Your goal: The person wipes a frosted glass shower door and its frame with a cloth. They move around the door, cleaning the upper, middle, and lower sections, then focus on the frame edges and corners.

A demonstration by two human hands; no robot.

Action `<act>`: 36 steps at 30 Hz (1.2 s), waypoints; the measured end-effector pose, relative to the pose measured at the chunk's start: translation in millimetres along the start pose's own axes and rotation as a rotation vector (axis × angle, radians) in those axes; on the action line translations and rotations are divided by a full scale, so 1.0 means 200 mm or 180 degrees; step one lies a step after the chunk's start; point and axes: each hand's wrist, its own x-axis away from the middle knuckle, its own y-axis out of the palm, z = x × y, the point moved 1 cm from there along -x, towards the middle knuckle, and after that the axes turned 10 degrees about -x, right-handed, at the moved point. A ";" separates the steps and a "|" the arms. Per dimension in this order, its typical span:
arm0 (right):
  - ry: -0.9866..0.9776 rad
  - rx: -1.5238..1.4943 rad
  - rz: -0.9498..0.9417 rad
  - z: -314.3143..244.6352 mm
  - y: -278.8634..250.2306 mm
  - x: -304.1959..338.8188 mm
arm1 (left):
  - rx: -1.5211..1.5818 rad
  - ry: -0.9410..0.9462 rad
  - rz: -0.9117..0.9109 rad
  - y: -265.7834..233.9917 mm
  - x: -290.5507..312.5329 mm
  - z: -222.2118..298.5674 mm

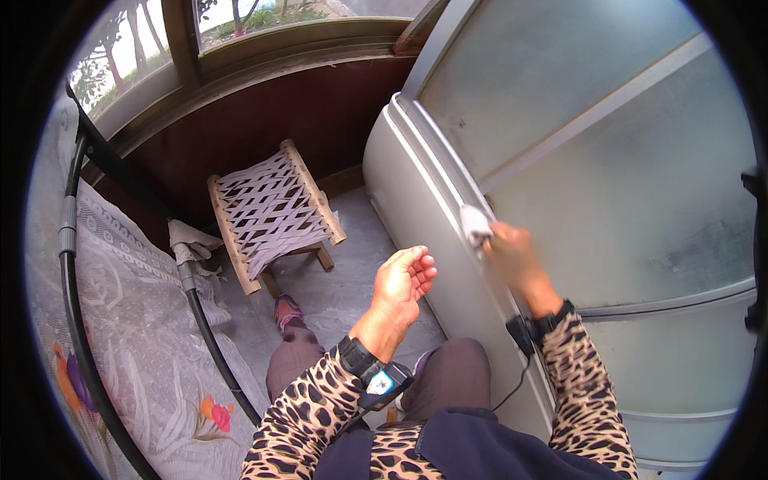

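By the white cabinet (436, 248), the right grip (516, 258) holds a cloth (475, 222).

A grey, faintly veined floor (324, 290) carries a wooden stool (270, 206) with a woven strap seat, upright on its legs. On the floor just at the stool's near side rests a dark pinkish shoe (286, 309). To the right of the stool, a long white unit (412, 200) with a rounded far end reaches down to the floor; at its upper edge, also right of the stool, is a white cloth (474, 219).
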 end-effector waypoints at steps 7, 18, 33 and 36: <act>0.1455 -0.0327 -0.0435 -0.12 -0.25 0.74 | 0.0014 0.0048 0.0006 -0.02 0.00 -0.02; 0.1903 -0.0248 -0.0405 -0.26 -0.48 0.51 | 0.0092 0.0184 -0.0139 -0.03 0.08 -0.01; 0.0646 -0.0628 0.0861 -0.01 0.08 -0.94 | 0.0121 0.0160 -0.0149 0.01 0.06 0.03; 0.0813 -0.0533 0.0762 -0.01 0.13 -1.06 | 0.0100 0.0124 -0.0147 0.01 0.06 0.03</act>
